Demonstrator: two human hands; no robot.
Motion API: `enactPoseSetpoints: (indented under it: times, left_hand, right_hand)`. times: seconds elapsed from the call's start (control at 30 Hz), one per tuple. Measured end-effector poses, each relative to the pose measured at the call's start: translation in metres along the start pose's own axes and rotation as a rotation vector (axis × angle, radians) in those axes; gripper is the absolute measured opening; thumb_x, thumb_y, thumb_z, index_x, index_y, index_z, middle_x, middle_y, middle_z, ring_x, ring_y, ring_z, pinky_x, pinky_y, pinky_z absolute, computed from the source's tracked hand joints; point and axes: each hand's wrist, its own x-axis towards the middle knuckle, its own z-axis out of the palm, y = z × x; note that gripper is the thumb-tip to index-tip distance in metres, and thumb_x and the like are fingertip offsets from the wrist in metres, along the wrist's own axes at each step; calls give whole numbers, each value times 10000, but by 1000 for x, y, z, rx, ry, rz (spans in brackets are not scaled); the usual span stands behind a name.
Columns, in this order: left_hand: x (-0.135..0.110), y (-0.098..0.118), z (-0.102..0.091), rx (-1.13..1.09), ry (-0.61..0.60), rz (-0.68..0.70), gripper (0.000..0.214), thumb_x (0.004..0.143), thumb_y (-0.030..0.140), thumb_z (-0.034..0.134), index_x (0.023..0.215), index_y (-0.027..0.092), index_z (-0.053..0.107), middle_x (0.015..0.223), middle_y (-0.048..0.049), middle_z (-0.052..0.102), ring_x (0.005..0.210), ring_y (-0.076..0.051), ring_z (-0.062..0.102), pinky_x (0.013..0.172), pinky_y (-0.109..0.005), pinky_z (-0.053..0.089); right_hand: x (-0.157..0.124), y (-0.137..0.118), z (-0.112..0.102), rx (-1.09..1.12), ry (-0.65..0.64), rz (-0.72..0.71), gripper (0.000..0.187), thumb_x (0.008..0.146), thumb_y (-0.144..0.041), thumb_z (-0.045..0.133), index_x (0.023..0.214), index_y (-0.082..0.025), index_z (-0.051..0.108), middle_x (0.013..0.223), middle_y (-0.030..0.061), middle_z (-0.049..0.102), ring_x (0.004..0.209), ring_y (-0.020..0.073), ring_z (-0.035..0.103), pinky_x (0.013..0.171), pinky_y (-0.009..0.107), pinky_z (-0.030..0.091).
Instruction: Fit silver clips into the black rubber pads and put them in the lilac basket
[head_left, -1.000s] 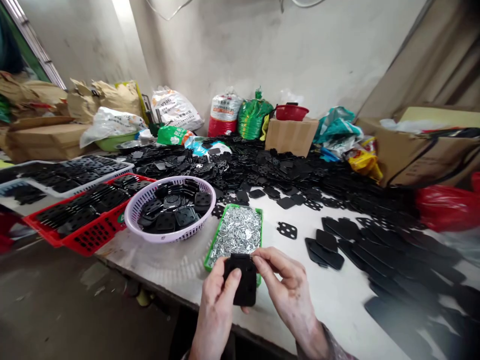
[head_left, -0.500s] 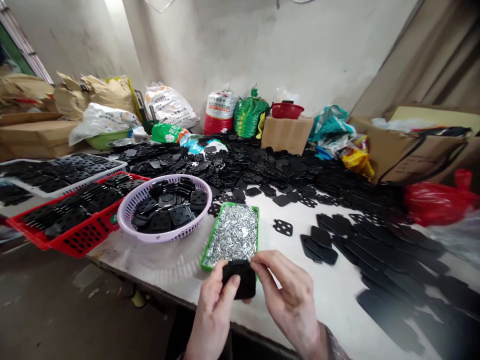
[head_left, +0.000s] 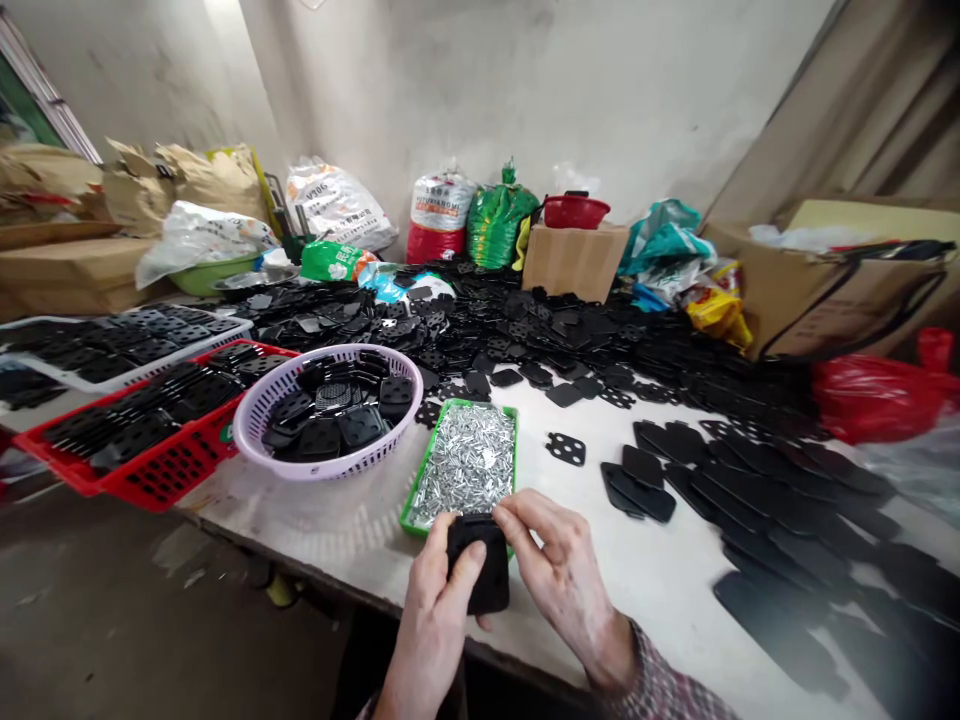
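A flat black plate with rounded corners is gripped by my left hand, its thumb lying across the face. My right hand is closed in a pinch at the plate's upper right corner; whatever sits between those fingertips is too small to make out. Just beyond both hands, a green tray holds a heap of small silvery metal pins. The near end of the tray is partly hidden by the plate and my fingers.
Left of the tray stand a lilac basket and a red basket, both filled with black plates. Loose black plates are heaped across the back, and overlapping ones lie at right. One holed plate lies alone. The table's front edge runs below.
The plate has turned slightly and shows more of its face below my left thumb. My right hand has shifted a little left, still pinching at the plate's upper corner.
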Motion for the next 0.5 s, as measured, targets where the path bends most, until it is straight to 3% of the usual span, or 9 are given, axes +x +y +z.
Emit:
enactPoseSetpoints:
  times: [0.13, 0.33, 0.5]
  left_hand:
    - [3, -1, 5, -175, -29, -4, 543, 831, 482, 644, 1300, 243, 512, 1087, -69, 628, 836, -219, 630, 467, -223, 498]
    - [2, 5, 3, -179, -155, 59, 382, 839, 429, 651, 1153, 221, 587, 852, -15, 629, 675, -173, 588, 440, -226, 494]
    - [1, 9, -2, -163, -154, 113, 371, 832, 400, 671, 1147, 212, 614, 982, -41, 667, 756, -182, 608, 490, -235, 515]
  right_hand:
    - [0, 3, -3, 242, 31, 75, 205, 987, -318, 556, 1039, -198, 715, 964, 60, 694, 796, 198, 658, 689, 272, 533]
    - [3, -4, -6, 228, 77, 64, 165, 926, -272, 619, 840, -181, 726, 771, 37, 692, 675, 183, 642, 612, 251, 523]
    - [4, -5, -4, 191, 110, 77, 186, 936, -282, 589, 828, -174, 694, 754, 34, 665, 638, 176, 624, 571, 240, 508]
